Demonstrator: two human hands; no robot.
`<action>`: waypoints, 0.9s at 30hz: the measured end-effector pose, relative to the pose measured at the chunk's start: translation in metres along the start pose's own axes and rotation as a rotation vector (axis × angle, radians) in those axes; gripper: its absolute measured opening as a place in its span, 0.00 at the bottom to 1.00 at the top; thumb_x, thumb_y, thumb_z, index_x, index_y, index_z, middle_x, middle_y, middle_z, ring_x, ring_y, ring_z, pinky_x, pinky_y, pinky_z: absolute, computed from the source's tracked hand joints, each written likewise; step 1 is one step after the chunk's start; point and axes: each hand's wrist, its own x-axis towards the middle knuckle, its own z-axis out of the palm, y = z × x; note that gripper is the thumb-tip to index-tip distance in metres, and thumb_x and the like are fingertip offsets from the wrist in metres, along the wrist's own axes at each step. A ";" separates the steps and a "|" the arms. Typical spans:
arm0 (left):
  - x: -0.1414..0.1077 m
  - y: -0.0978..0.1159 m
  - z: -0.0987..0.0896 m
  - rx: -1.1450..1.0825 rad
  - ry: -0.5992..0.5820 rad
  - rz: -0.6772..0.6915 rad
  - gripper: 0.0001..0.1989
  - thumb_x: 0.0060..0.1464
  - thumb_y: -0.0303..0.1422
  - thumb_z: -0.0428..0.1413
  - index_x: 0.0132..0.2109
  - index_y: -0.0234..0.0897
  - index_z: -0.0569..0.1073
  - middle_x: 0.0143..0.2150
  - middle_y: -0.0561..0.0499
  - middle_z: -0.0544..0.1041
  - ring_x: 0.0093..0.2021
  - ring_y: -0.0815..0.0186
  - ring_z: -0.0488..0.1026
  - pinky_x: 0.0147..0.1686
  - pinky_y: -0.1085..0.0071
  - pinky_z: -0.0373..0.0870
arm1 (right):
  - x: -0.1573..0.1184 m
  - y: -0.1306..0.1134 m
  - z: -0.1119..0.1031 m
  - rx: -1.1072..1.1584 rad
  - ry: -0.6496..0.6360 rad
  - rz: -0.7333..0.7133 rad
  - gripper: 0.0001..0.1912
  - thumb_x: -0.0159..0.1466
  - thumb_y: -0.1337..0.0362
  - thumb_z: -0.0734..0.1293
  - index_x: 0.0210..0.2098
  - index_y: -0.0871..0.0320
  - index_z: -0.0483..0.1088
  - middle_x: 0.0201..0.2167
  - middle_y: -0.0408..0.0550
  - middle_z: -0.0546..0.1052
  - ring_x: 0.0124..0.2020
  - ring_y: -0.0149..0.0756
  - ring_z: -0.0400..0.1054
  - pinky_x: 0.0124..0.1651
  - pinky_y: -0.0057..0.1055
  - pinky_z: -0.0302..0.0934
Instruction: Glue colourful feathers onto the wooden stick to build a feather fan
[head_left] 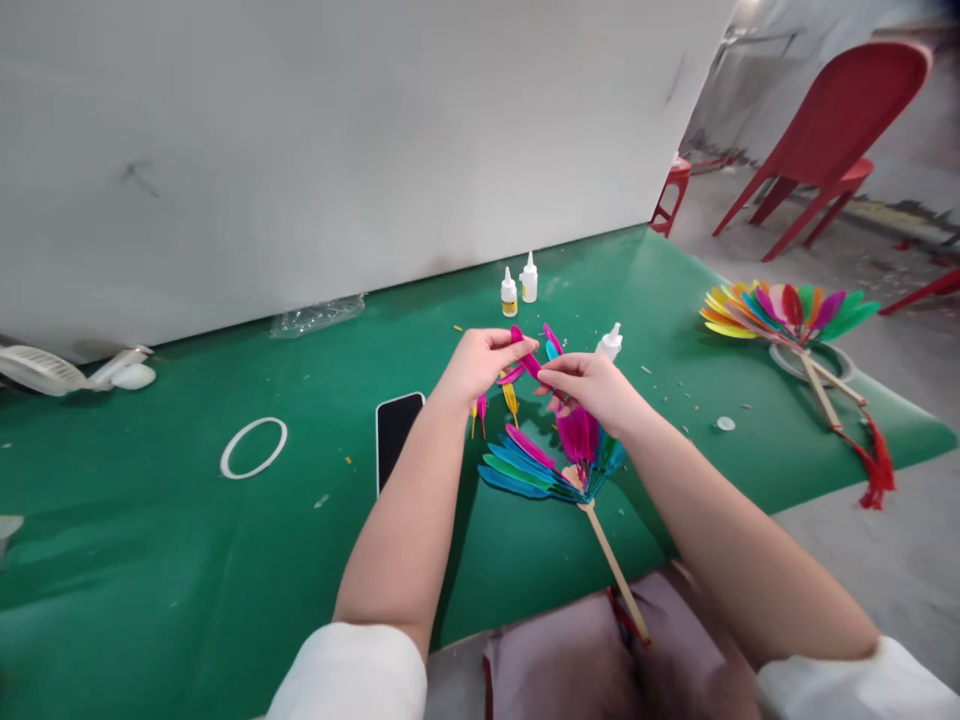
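Note:
Between my two hands a magenta feather (526, 354) is stretched above the green table. My left hand (487, 358) pinches its upper end, and my right hand (585, 385) pinches the lower end. Just below lies a feather fan (517, 470) with blue, green and magenta feathers spread from a wooden handle (615, 570), which reaches over the table's near edge. Part of the fan is hidden behind my right hand. Loose yellow feathers (511, 397) and magenta ones lie beyond the fan, near my left hand.
White glue bottles (529, 280) stand at the back, another bottle (611, 342) beyond my right hand. A phone (397, 435) and white ring (253, 448) lie left. A multicoloured feather fan (791, 310) rests at right. A small white fan (45, 370) sits far left; a red chair (840, 120) stands behind.

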 end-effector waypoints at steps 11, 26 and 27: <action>-0.023 -0.002 0.009 0.544 -0.381 -0.076 0.17 0.43 0.37 0.60 0.42 0.38 0.76 0.30 0.50 0.75 0.29 0.67 0.69 0.30 0.71 0.63 | -0.084 0.046 -0.025 -0.454 0.198 -0.034 0.12 0.57 0.55 0.63 0.28 0.57 0.72 0.20 0.42 0.72 0.20 0.27 0.62 0.24 0.26 0.56; -0.020 -0.020 0.027 0.516 -0.378 -0.107 0.15 0.46 0.36 0.58 0.43 0.40 0.75 0.27 0.52 0.74 0.26 0.69 0.68 0.25 0.73 0.60 | -0.117 0.086 0.000 -0.892 0.527 -0.556 0.06 0.57 0.66 0.65 0.33 0.54 0.74 0.40 0.48 0.73 0.50 0.41 0.60 0.52 0.42 0.60; -0.020 -0.021 0.028 0.510 -0.385 -0.109 0.15 0.46 0.36 0.58 0.43 0.40 0.75 0.29 0.52 0.75 0.27 0.68 0.69 0.27 0.73 0.62 | -0.117 0.086 0.000 -0.901 0.520 -0.556 0.06 0.57 0.66 0.65 0.34 0.54 0.74 0.40 0.49 0.73 0.50 0.42 0.59 0.52 0.42 0.60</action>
